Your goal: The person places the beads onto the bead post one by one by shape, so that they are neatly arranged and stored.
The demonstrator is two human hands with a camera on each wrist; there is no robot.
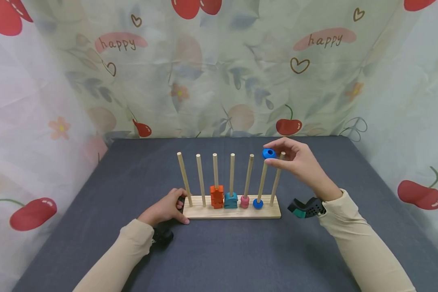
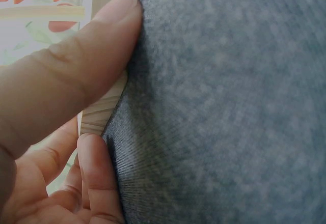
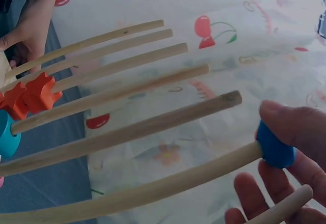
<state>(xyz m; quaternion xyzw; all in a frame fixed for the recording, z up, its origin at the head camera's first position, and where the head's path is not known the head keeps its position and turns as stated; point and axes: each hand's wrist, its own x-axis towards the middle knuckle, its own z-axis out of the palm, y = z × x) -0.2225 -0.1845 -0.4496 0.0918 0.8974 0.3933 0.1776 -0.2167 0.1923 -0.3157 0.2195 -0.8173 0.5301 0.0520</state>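
Note:
My right hand (image 1: 295, 158) pinches a blue bead (image 3: 276, 147) between thumb and fingertips. The bead is right at the top of the second peg (image 1: 262, 182) from the right, its hole showing in the head view. At the far left, my left hand (image 1: 168, 207) grips the end of the wooden base (image 1: 211, 214), thumb along the front edge and fingers at the end face. Pegs on the base carry orange star-shaped pieces (image 1: 217, 197), a teal piece (image 1: 230, 201), a pink bead (image 1: 244, 202) and another blue bead (image 1: 258, 204).
The rightmost peg (image 1: 277, 182) stands close beside my right hand, and two bare pegs rise at the left end. A dark cloth (image 1: 226, 255) covers the table. Behind it hangs a printed curtain (image 1: 211, 81).

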